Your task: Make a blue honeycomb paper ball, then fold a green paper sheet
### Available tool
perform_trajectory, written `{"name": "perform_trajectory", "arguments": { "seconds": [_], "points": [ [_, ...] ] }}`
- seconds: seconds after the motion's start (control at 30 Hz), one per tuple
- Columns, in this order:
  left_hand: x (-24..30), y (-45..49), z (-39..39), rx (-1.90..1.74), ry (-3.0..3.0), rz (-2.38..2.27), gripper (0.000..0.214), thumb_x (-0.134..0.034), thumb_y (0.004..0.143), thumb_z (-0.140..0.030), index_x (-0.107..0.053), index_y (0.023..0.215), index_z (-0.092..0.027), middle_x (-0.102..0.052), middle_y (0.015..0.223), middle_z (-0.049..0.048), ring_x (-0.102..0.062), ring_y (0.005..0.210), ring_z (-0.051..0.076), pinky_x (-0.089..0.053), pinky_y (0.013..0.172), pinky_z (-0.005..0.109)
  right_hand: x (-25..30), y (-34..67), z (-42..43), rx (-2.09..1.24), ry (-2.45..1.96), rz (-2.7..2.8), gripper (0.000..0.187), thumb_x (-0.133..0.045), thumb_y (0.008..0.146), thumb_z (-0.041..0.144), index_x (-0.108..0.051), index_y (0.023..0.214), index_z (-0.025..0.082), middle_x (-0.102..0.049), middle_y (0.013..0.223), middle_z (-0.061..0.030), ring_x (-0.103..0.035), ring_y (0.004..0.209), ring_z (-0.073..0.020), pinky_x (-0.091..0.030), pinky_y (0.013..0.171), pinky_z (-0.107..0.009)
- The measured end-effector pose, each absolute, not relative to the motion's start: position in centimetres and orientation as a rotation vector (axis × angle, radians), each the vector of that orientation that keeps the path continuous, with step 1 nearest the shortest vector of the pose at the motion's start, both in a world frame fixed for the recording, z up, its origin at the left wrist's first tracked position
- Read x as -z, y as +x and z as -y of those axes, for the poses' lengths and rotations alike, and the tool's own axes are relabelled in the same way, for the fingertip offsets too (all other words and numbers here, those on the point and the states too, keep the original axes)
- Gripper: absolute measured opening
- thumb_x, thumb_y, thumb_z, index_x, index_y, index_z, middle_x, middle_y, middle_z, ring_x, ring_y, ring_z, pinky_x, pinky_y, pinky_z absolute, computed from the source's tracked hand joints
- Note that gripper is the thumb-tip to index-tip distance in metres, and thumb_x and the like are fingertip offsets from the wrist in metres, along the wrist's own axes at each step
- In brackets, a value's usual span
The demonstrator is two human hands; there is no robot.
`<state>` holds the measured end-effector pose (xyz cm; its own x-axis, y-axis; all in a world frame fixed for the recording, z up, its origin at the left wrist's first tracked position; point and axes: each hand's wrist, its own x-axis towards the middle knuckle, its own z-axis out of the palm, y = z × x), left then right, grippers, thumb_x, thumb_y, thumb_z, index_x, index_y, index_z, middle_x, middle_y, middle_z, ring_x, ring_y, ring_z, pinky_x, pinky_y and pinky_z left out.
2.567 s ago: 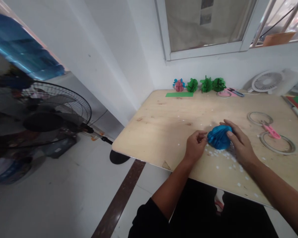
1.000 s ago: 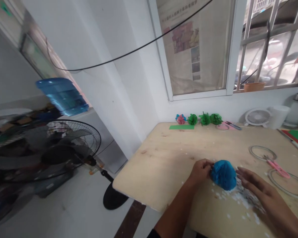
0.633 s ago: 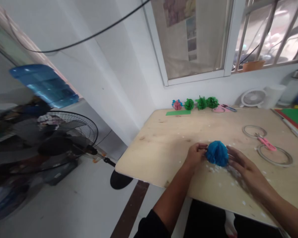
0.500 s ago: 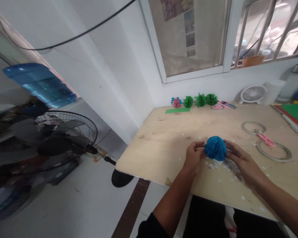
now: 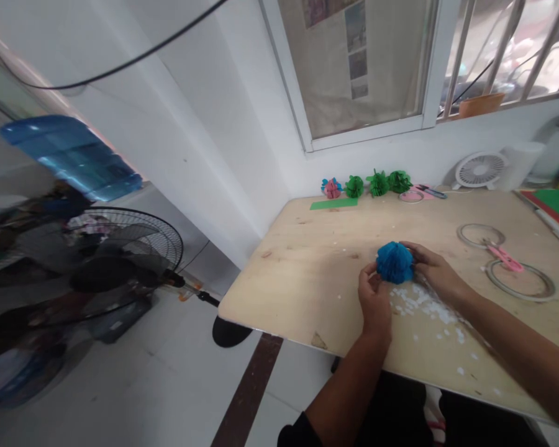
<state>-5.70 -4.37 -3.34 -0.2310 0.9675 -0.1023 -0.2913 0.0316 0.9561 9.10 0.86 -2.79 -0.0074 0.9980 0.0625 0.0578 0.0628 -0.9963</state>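
Between my two hands is a round blue folded-paper ball (image 5: 394, 262), its pleated petals fanned out over the wooden table. My left hand (image 5: 372, 292) grips its near left side, with thumb and fingers closed against the paper. On the right side, my right hand (image 5: 428, 267) holds it with bent fingers, some of them hidden behind the ball. Small white paper scraps (image 5: 422, 304) lie scattered on the table just below it.
Along the wall stand several green paper balls (image 5: 378, 184) and a pink-and-blue one (image 5: 331, 188), behind a green paper strip (image 5: 334, 203). Pink scissors (image 5: 505, 257) lie between metal rings (image 5: 519, 280) at right. A small white fan (image 5: 481, 170) stands farther back.
Both hands have moved the blue paper ball slightly up and left, away from the scraps, which now show more. The left hand has turned and sits lower on the ball.
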Motion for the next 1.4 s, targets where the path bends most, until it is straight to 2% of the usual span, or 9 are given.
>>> {"name": "perform_trajectory", "arguments": {
  "seconds": [0.1,0.27,0.43,0.6,0.77,0.87,1.03,1.27,1.4],
  "points": [
    [3.2,-5.9,4.8,-1.454,0.811,-1.185,0.046,-0.053,0.076,-0.001,-0.058,0.118,-0.016,-0.071,0.109,0.0091,-0.067,0.104,0.018,-0.05,0.095,0.03,3.2,9.3,-1.0,-1.214,-1.183,1.21,0.055,-0.062,0.06,0.025,-0.067,0.115,0.025,-0.072,0.121,-0.0096,-0.066,0.115,-0.0312,-0.054,0.095,-0.049],
    [3.2,-6.6,5.0,-1.445,0.827,-1.184,0.045,-0.051,0.077,-0.002,-0.057,0.12,-0.015,-0.07,0.111,0.01,-0.067,0.106,0.018,-0.049,0.097,0.032,3.6,9.7,-0.9,-1.231,-1.192,1.11,0.053,-0.071,0.058,0.027,-0.068,0.111,0.026,-0.072,0.12,-0.0098,-0.063,0.121,-0.0327,-0.047,0.106,-0.053],
    [3.7,-6.9,5.1,-1.444,0.864,-1.229,0.043,-0.055,0.077,-0.005,-0.059,0.118,-0.017,-0.067,0.118,0.0104,-0.065,0.107,0.018,-0.049,0.097,0.032,3.4,9.8,-0.7,-1.258,-1.204,1.041,0.051,-0.072,0.057,0.027,-0.068,0.107,0.026,-0.073,0.117,-0.0101,-0.063,0.121,-0.0339,-0.046,0.108,-0.054],
    [3.6,-7.0,5.9,-1.423,0.866,-1.181,0.039,-0.057,0.078,-0.008,-0.06,0.116,-0.018,-0.066,0.119,0.0095,-0.069,0.09,0.015,-0.053,0.086,0.029,3.1,10.1,0.1,-1.264,-1.249,1.041,0.052,-0.075,0.058,0.029,-0.068,0.11,0.026,-0.071,0.123,-0.0107,-0.064,0.119,-0.0344,-0.047,0.107,-0.054],
    [4.0,-7.7,5.7,-1.481,0.901,-1.236,0.041,-0.055,0.078,-0.01,-0.061,0.118,-0.018,-0.065,0.108,0.0071,-0.066,0.074,0.012,-0.053,0.074,0.028,3.2,10.4,0.8,-1.271,-1.278,1.054,0.052,-0.075,0.061,0.031,-0.067,0.111,0.025,-0.071,0.123,-0.0108,-0.063,0.121,-0.0335,-0.047,0.108,-0.051],
    [4.2,-8.7,4.6,-1.525,0.973,-1.353,0.041,-0.056,0.078,-0.009,-0.063,0.117,-0.019,-0.066,0.106,0.0078,-0.065,0.085,0.015,-0.053,0.079,0.029,3.5,10.6,0.9,-1.269,-1.292,1.055,0.052,-0.077,0.06,0.032,-0.068,0.111,0.027,-0.071,0.123,-0.0095,-0.063,0.121,-0.0332,-0.047,0.108,-0.05],
    [3.9,-9.7,2.8,-1.411,1.153,-1.323,0.051,-0.053,0.072,0.001,-0.063,0.118,-0.017,-0.068,0.118,0.0125,-0.064,0.112,0.022,-0.05,0.094,0.035,4.0,11.2,1.1,-1.201,-1.267,1.171,0.051,-0.08,0.062,0.039,-0.071,0.11,0.026,-0.074,0.117,-0.0105,-0.066,0.116,-0.0354,-0.05,0.105,-0.053],
    [3.8,-8.3,3.3,-1.372,1.296,-1.21,0.051,-0.05,0.072,0.0,-0.063,0.118,-0.019,-0.07,0.12,0.0103,-0.064,0.114,0.022,-0.051,0.094,0.034,4.2,11.4,1.6,-1.051,-1.387,1.338,0.056,-0.072,0.069,0.039,-0.066,0.122,0.022,-0.069,0.128,-0.0115,-0.06,0.125,-0.0358,-0.044,0.11,-0.052],
    [3.7,-7.7,3.8,-1.354,1.337,-1.185,0.049,-0.051,0.075,-0.004,-0.061,0.121,-0.017,-0.067,0.124,0.0132,-0.064,0.113,0.023,-0.052,0.089,0.035,4.3,11.4,1.8,-1.058,-1.396,1.345,0.056,-0.069,0.071,0.039,-0.065,0.124,0.021,-0.069,0.128,-0.0122,-0.06,0.124,-0.0355,-0.043,0.111,-0.052]
  ]
}}
